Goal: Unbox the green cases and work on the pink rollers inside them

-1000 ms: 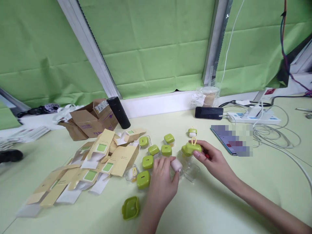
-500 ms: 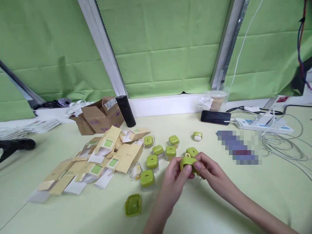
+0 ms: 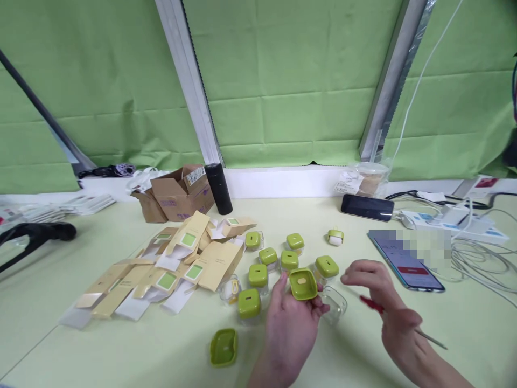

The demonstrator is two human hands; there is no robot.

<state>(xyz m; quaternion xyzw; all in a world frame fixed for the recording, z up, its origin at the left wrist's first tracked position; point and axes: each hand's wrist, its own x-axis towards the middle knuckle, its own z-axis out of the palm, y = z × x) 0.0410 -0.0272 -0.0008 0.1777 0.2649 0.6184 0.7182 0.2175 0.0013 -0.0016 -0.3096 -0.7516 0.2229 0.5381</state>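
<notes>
Over a pale table (image 3: 161, 345), the left hand (image 3: 293, 328) grips a green cap (image 3: 302, 292) in its fingertips, hollow side showing. The right hand (image 3: 379, 283), apart from the cap, grasps a red-handled tool (image 3: 370, 304). Green-topped containers (image 3: 257, 275) sit toward the far edge.

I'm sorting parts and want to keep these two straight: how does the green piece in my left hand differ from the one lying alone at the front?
The held piece is up in your left hand; the loose piece lies on the table. The held piece shows a pale oval inside; the loose piece shows none. Both are green, with their hollow sides visible.
</notes>
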